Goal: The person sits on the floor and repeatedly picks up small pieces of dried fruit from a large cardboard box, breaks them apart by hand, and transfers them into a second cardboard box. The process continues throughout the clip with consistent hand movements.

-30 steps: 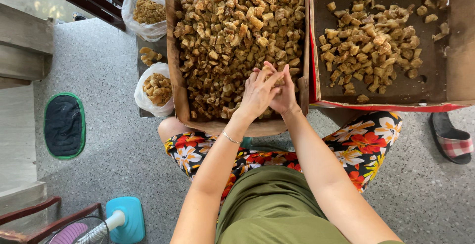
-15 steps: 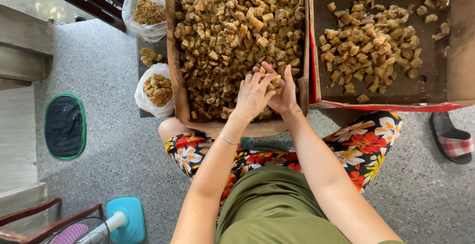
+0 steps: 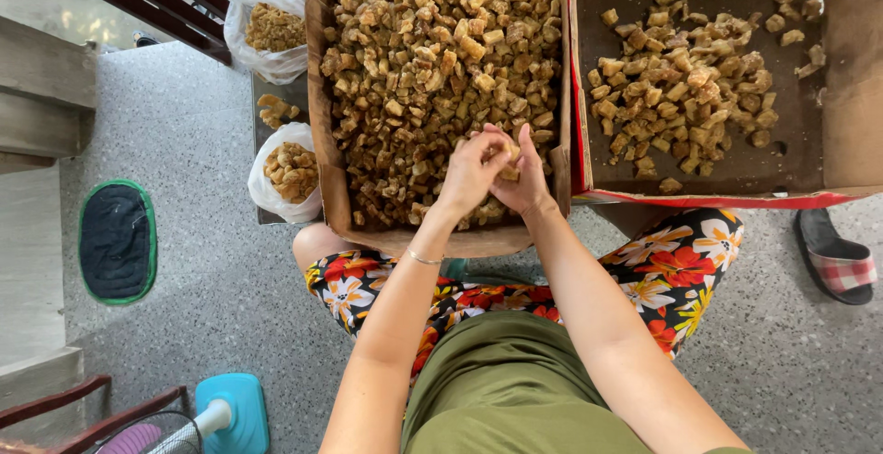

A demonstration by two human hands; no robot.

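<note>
Over brown chunks (image 3: 432, 58), both hands (image 3: 497, 173).

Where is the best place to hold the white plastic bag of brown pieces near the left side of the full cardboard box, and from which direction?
Grip the white plastic bag by its loose open rim, coming from above: its mouth faces up and the brown pieces lie inside, so lifting the rim should keep them in.

- Small tan-brown chunk (image 3: 509, 152), pinched between my fingertips, just above the heap.
- Cardboard box (image 3: 324, 104) before my knees, heaped full with matching golden-brown chunks.
</note>
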